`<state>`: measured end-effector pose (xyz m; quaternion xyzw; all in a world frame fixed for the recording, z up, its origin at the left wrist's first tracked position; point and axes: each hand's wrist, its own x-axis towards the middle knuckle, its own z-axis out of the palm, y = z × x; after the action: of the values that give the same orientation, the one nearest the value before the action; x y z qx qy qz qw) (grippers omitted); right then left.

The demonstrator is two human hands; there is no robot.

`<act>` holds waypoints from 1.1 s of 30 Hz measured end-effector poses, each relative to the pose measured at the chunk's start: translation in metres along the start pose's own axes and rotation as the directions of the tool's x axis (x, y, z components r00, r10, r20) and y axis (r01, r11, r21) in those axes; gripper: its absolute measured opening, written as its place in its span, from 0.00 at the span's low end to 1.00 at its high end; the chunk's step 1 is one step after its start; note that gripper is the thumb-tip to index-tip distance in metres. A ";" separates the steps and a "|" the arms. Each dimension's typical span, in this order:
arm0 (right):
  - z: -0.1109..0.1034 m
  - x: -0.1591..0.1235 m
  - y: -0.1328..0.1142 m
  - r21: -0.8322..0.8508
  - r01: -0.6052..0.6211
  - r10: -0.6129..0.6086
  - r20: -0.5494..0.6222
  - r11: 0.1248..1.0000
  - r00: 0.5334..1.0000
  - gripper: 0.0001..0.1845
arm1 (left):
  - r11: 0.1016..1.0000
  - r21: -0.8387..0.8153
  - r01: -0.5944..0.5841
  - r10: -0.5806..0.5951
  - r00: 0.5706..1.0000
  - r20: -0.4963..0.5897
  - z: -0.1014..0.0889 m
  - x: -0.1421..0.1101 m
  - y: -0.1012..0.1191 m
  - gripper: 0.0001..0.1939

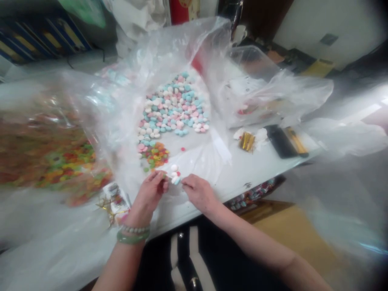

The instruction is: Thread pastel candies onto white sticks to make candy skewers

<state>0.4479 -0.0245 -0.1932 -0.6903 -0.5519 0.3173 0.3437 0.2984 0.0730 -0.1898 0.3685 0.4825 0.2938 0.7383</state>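
Between my two hands is a small cluster of round pieces (175, 174), white, red and pale blue, that look like beads. My left hand (153, 186), with a beaded bracelet and a green bangle on the wrist, pinches just left of the cluster. Something thin and light shows at its fingertips, too small to name. From the right, my right hand (198, 192) is pinched close to the pale blue piece; what lies in its fingers is hidden. Beyond them spread many pastel round pieces (176, 105) and a small pile of colourful pieces (156, 155) on clear plastic.
A large clear plastic bag (218, 97) lies around the pastel pieces. More orange, green and red pieces (72, 161) fill plastic at left. Gold star shapes (107, 208), a gold roll (247, 142), a black object (281, 141) and a yellow-handled tool (297, 140) lie nearby.
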 end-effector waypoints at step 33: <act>0.003 0.001 0.020 0.195 -0.157 0.172 -0.062 0.968 0.983 0.08 | 0.919 0.394 0.003 0.090 0.972 -0.216 -0.004 0.000 -0.011 0.17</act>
<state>0.4561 -0.0265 -0.2113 -0.7098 -0.4463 0.3684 0.4016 0.2959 0.0682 -0.1998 0.4830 0.6052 0.2483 0.5820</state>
